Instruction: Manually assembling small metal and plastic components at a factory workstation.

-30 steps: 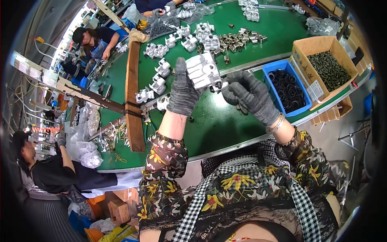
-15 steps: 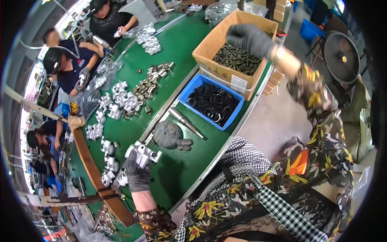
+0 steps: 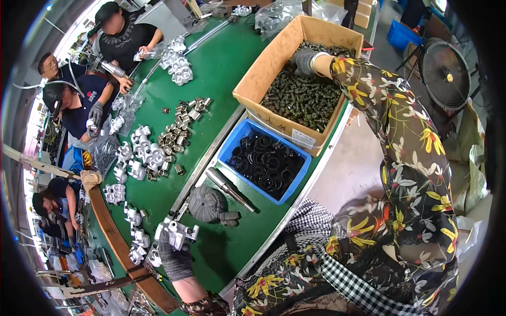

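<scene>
My left hand (image 3: 175,259), in a grey knit glove, grips a silver cast-metal housing (image 3: 180,237) with short tubular stubs, just above the green table. At the far end of a cardboard box (image 3: 253,88), my gloved right hand (image 3: 304,62) is down among small dark cylindrical metal parts (image 3: 303,97); its fingertips are hidden. Beside the box sits a blue bin (image 3: 302,175) holding black rings (image 3: 266,160). A spare grey glove (image 3: 208,203) and a stepped metal rod (image 3: 230,188) lie between that bin and my left hand.
Silver housings (image 3: 145,147) and short metal sleeves (image 3: 176,131) are spread over the green table (image 3: 221,63). A curved wooden bar (image 3: 113,226) crosses at left. Several co-workers sit along the far side. A black fan (image 3: 445,76) stands at right.
My right hand has gone from above the box down into the dark parts, its arm reaching farther forward. The left hand still holds the housing. The whole view has shifted slightly.
</scene>
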{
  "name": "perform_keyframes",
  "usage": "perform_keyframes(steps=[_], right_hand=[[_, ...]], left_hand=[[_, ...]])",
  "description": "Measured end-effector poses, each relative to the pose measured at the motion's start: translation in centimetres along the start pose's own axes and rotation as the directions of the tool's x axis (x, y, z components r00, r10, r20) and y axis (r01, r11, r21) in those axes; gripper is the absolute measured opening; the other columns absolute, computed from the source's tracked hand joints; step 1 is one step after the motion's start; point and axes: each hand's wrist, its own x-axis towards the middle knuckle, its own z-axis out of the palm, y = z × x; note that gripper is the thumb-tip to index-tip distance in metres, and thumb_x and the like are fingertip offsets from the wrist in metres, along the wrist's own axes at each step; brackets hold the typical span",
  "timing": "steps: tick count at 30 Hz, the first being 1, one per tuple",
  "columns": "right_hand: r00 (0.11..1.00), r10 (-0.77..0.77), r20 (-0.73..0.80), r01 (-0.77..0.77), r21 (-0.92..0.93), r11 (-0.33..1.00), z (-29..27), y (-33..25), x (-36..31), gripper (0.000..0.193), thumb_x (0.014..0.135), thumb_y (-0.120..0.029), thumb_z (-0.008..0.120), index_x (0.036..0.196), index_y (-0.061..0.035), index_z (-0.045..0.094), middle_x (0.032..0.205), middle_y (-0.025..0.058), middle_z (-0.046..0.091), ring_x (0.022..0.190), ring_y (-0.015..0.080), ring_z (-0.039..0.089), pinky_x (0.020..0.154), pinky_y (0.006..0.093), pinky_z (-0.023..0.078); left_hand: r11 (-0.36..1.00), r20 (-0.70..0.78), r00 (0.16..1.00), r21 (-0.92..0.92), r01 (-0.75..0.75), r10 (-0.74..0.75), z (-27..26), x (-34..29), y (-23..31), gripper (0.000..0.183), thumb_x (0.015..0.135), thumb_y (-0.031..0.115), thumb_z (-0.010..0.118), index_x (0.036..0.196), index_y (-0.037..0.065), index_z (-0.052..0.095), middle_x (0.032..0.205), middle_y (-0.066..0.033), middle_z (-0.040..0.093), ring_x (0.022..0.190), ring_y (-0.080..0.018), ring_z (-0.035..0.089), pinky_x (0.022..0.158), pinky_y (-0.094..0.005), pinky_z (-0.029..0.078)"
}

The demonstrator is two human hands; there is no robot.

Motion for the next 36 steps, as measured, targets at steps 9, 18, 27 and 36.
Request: perform_keyframes(steps=[9, 18, 27, 36], right_hand=[[0.999, 0.048, -0.01, -0.049, -0.07, 0.996, 4.1, 1.2, 2.4, 0.027, 0.071, -0.018, 0.071, 0.096, -0.0076, 0.069, 0.099, 0.017, 0.068, 0.094, 0.0323, 0.065, 0.08, 0.0407, 0.052], [0.995, 0.065, -0.069, -0.07, -0.075, 0.995, 4.7, 0.2, 3.5, 0.026, 0.072, -0.018, 0.07, 0.095, -0.0059, 0.069, 0.099, 0.0186, 0.067, 0.095, 0.0333, 0.065, 0.08, 0.0413, 0.052], [0.984, 0.101, -0.149, -0.114, -0.083, 0.99, 0.9, -0.6, 2.6, 0.026, 0.072, -0.018, 0.069, 0.095, -0.0052, 0.069, 0.1, 0.0202, 0.067, 0.097, 0.0347, 0.064, 0.08, 0.0422, 0.052], [0.932, 0.13, -0.337, 0.092, 0.569, 0.817, -9.6, -6.0, -2.9, 0.026, 0.075, -0.019, 0.071, 0.095, -0.0041, 0.065, 0.079, 0.0105, 0.067, 0.071, 0.0178, 0.064, 0.064, 0.0303, 0.051]], left_hand=[[0.996, 0.07, 0.996, -0.081, -0.046, 0.052, -1.0, 0.1, -0.8, 0.039, 0.08, 0.032, 0.071, 0.109, 0.011, 0.057, 0.084, -0.0005, 0.062, 0.063, -0.0107, 0.058, 0.044, -0.0199, 0.041], [0.99, 0.183, 0.98, -0.128, -0.058, 0.081, -2.0, -1.0, -0.2, 0.038, 0.079, 0.03, 0.073, 0.109, 0.012, 0.057, 0.086, -0.0009, 0.064, 0.067, -0.0117, 0.061, 0.044, -0.0204, 0.045], [0.986, 0.04, 0.998, -0.164, -0.036, 0.043, -1.6, -1.2, -0.2, 0.036, 0.082, 0.029, 0.071, 0.108, 0.009, 0.058, 0.086, -0.002, 0.065, 0.064, -0.011, 0.062, 0.038, -0.0193, 0.041], [0.999, 0.37, 0.928, -0.049, -0.022, 0.039, 2.8, 15.6, -1.6, 0.028, 0.092, 0.02, 0.058, 0.119, 0.012, 0.057, 0.116, -0.0101, 0.059, 0.096, -0.0214, 0.064, 0.078, -0.0301, 0.056]])
